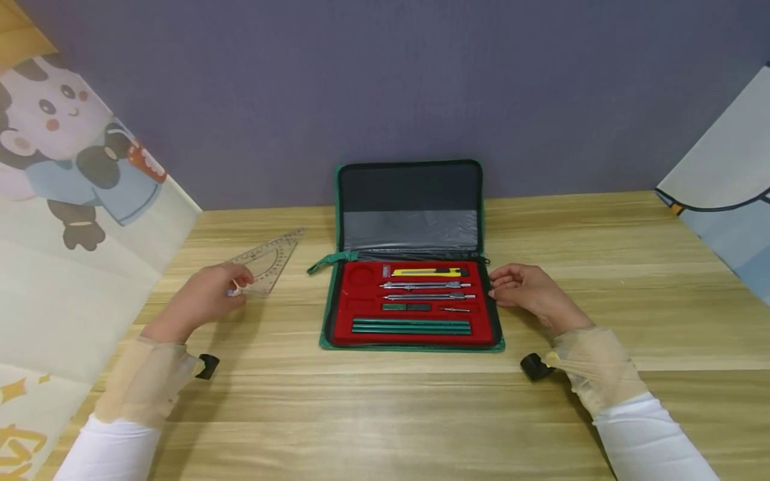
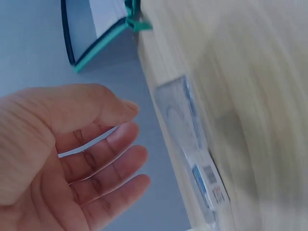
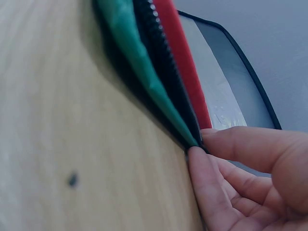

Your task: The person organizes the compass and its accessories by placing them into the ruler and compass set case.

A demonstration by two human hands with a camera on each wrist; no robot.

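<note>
A green zip case (image 1: 328, 310) lies spread on the table, its lid raised against the back wall. My right hand (image 1: 529, 294) pinches the case's right edge between thumb and fingers; the right wrist view shows the zip edge (image 3: 161, 79) running into that pinch. On the left, a clear triangular set square (image 1: 273, 270) lies on the wood, with a white label (image 2: 209, 178) at one end. My left hand (image 1: 207, 294) hovers beside it, fingers loosely bent and nothing between them in the left wrist view.
The red tray (image 1: 361, 304) holds a yellow utility knife (image 1: 427, 272), two metal compasses (image 1: 430, 296), a dark green block (image 1: 406, 307) and green pencils (image 1: 412, 327). A round hollow sits at its upper left. A purple-grey wall (image 1: 409, 87) rises behind the table (image 1: 361, 414).
</note>
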